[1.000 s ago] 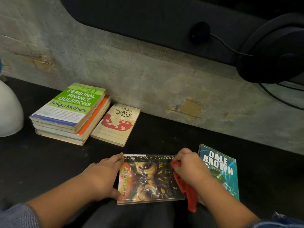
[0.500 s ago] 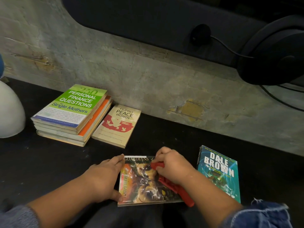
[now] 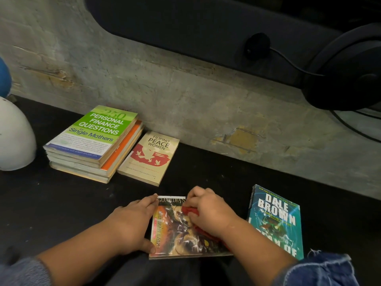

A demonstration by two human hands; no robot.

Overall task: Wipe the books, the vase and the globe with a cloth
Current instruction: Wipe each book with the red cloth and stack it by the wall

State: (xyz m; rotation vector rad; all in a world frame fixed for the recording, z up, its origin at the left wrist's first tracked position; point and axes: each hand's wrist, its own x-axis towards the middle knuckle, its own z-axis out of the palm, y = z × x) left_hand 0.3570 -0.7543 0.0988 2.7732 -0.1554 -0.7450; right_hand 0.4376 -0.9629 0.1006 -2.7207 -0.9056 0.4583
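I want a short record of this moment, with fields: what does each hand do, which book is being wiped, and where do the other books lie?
left hand: rests against the spine side of the Guardians book, steadying it
right hand: grips the red cloth, pressing it on that book's cover
blue book: flat, right of the Guardians book, apart
stack of books: far left by the wall, green cover on top
cream book: flat, right beside the stack
white round thing: left edge, cut off
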